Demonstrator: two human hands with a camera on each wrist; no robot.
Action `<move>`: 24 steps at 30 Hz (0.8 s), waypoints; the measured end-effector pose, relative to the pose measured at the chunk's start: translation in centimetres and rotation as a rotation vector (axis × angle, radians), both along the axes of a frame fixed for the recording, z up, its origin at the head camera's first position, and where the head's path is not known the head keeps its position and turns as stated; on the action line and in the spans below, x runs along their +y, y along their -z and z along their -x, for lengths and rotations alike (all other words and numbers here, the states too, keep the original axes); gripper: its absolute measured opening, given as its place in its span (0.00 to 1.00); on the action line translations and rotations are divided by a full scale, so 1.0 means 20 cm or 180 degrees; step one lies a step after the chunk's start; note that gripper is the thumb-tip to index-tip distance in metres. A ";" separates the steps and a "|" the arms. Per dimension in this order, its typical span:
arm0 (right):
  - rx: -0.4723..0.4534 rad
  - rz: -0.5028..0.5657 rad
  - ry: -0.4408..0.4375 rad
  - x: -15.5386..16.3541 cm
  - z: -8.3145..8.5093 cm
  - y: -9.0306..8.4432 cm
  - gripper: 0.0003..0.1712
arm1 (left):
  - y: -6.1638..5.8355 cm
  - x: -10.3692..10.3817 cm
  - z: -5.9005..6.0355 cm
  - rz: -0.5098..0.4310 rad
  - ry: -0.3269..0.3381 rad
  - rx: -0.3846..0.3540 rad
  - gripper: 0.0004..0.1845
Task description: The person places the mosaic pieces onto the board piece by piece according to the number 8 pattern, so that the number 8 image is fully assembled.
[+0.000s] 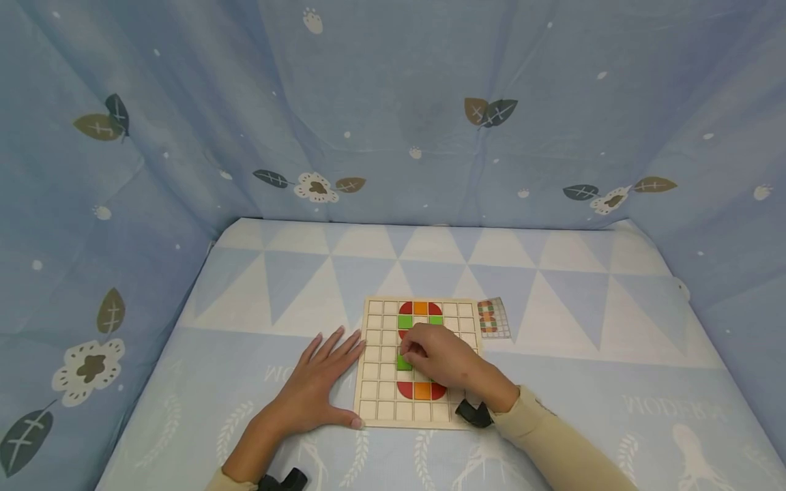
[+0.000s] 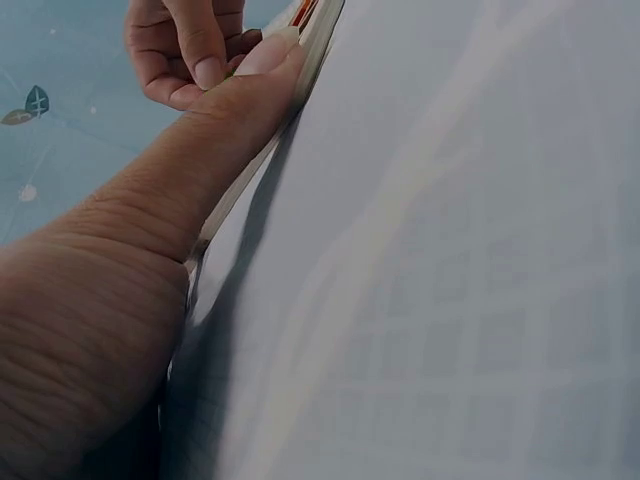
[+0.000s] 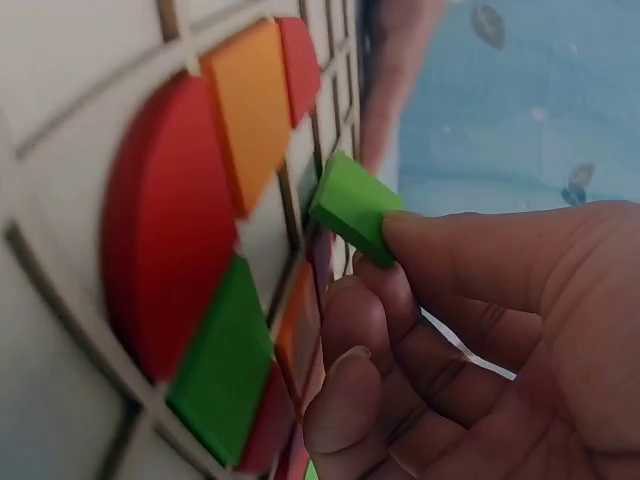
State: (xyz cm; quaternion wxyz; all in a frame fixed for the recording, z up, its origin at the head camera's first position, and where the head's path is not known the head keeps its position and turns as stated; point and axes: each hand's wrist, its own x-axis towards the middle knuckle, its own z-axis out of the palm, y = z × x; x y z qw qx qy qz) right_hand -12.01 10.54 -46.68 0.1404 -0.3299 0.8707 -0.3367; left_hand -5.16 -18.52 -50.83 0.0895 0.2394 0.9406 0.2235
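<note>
While the person is leaning over the patterned blue table cover, their left hand is lying flat on it, fingers straight and slightly spread, the thumb pressing against the lower left edge of the wooden grid board. From the left wrist camera, that thumb is running along the board's side, with the other hand's curled fingers showing beyond it.

Moving rightward, the board is sitting near the front middle of the table, its square cells partly filled with coloured tiles: red, orange and green pieces at the top, and a red and orange group in a lower row. The right hand is resting over the board's middle, thumb and fingertips pinching a green square tile. In the right wrist view the tile is tilting, one corner dipping toward a cell just beside the placed pieces; it seems not fully seated, though the angle is making that hard to judge.

Farther right, a small pattern card is lying on the cover, touching the board's upper right edge.
</note>
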 end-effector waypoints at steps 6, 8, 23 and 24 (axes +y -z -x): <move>0.0136 -0.0244 0.0001 -0.03 -0.03 0.01 0.05 | 0.00 0.00 0.00 -0.0006 0.0012 0.0010 0.71; 0.0180 -0.0298 -0.0012 -0.03 -0.04 0.02 0.05 | 0.00 0.00 0.00 -0.0018 0.0010 0.0015 0.72; 0.0519 -0.0480 -0.0046 -0.01 -0.09 0.01 0.02 | 0.00 0.00 0.00 -0.0037 -0.0014 0.0005 0.72; 0.0543 -0.0480 0.0003 0.00 -0.10 0.01 0.02 | 0.00 0.00 0.00 -0.0030 -0.0025 -0.0002 0.72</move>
